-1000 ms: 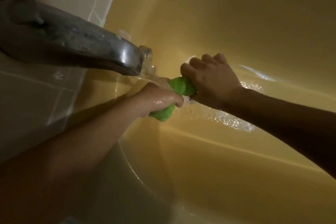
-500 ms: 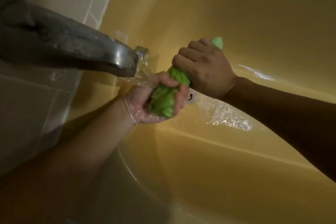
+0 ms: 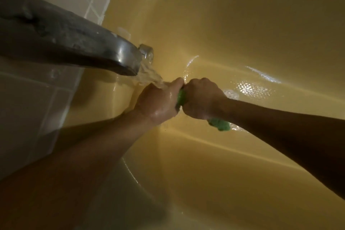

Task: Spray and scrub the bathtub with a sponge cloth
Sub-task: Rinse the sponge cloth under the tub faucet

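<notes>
Fists rolled knuckles-up and bunched together just now: my left hand (image 3: 158,103) and right hand (image 3: 202,99) both clench the green sponge cloth (image 3: 220,124) under the running faucet (image 3: 78,46), inside the bathtub (image 3: 242,24). Wringing stage, I'd say; next needs a firm twist.

We note the metal spout (image 3: 78,46) overhanging the bathtub (image 3: 242,24) from the left; the tiled wall (image 3: 28,110) closes that side. Beneath its tip the left hand (image 3: 158,102) and right hand (image 3: 201,99), clenched on the sponge cloth (image 3: 181,97), fill the gap. Basin to the right lies open. A chrome fitting (image 3: 147,53) behind the tip, blurred, possibly narrows passage.
</notes>
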